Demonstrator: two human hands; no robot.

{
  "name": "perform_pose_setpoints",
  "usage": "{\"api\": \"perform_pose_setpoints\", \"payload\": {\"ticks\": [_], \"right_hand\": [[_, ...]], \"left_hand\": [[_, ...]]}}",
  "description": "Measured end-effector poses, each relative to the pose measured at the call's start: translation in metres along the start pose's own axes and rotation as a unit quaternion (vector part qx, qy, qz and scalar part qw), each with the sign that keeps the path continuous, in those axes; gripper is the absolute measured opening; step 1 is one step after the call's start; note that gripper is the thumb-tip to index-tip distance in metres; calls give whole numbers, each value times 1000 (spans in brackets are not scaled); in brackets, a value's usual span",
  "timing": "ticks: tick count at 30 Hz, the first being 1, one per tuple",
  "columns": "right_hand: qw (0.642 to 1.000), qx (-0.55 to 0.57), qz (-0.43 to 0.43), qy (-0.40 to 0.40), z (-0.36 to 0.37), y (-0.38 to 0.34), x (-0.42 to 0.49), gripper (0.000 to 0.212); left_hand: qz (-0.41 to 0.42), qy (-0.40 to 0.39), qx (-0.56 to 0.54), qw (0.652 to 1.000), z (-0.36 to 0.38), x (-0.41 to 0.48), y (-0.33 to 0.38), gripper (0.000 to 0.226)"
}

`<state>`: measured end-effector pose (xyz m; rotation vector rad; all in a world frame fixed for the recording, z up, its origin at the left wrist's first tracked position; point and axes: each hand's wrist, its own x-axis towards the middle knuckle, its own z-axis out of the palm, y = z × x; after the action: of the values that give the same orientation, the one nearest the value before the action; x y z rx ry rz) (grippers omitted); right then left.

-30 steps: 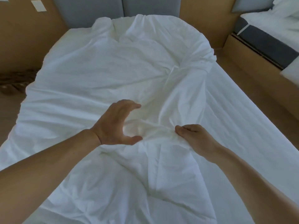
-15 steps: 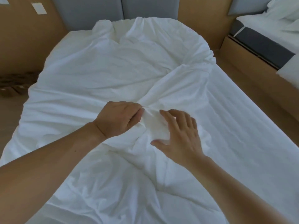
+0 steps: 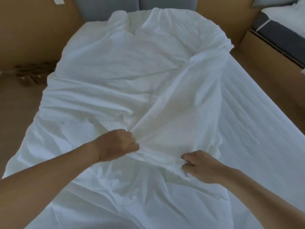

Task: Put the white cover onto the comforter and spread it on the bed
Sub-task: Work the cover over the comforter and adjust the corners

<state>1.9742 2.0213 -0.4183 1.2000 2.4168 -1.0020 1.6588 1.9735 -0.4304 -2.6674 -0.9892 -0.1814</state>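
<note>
White crumpled cover (image 3: 115, 80) over bed (image 3: 255, 121); tan wall (image 3: 33, 30), grey headboard (image 3: 107, 7).

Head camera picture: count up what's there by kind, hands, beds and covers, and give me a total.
Hands: 2, the left hand and the right hand, both gripping the fabric.
Beds: 2, the near bed and a second bed at far right.
Covers: 1, the white cover, rumpled on the near bed.
Total: 5.
</note>
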Motion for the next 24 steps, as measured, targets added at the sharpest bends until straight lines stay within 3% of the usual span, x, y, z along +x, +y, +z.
{"api": "perform_pose_setpoints", "payload": {"ticks": [2, 3, 5, 7, 8, 10, 12, 13, 14, 15, 17, 18, 19, 21, 23, 24], "right_hand": [[999, -38, 14, 19, 3, 1, 7, 23], [998, -50, -4, 42, 5, -6, 8, 35], [982, -66, -91, 152, 12, -34, 8, 69], [961, -52, -128, 239, 16, -73, 12, 92], [954, -37, -120, 272, 17, -92, 18, 96], [946, -15, -100, 309, 20, -122, 33, 78], [947, 14, -81, 310, 16, -136, 45, 32], [948, 83, -58, 301, 10, -135, 49, 20], [940, 193, -32, 280, 3, -132, 50, 19], [909, 332, -14, 249, -6, -129, 46, 21], [787, 582, 9, 205, -22, -124, 37, 19], [735, 653, 22, 184, -27, -121, 36, 17], [698, 695, 45, 168, -28, -119, 38, 16], [686, 702, 109, 156, -20, -116, 47, 17], [708, 670, 157, 157, -11, -110, 61, 19], [726, 646, 174, 163, -8, -107, 68, 21]], "left_hand": [[-181, 53, -70, 980, 0, -3, -6, 24], [-285, 88, -112, 948, -8, -1, -6, 25], [-448, 131, -234, 853, -29, 6, 0, 25], [-514, 140, -365, 763, -52, 18, 14, 39], [-515, 137, -408, 741, -63, 23, 21, 45], [-492, 140, -417, 751, -78, 24, 30, 46], [-491, 156, -378, 770, -82, 7, 28, 36], [-528, 148, -352, 759, -78, -10, 21, 38], [-587, 114, -313, 738, -71, -31, 12, 56], [-651, 48, -254, 713, -63, -55, 4, 79], [-737, -125, -151, 647, -45, -97, -2, 113], [-765, -186, -128, 604, -35, -114, 0, 120], [-790, -209, -131, 561, -29, -125, 4, 119], [-817, -128, -218, 518, -21, -134, 10, 94], [-799, 12, -280, 533, -20, -125, 15, 42], [-779, 51, -281, 559, -22, -115, 19, 27]]}}
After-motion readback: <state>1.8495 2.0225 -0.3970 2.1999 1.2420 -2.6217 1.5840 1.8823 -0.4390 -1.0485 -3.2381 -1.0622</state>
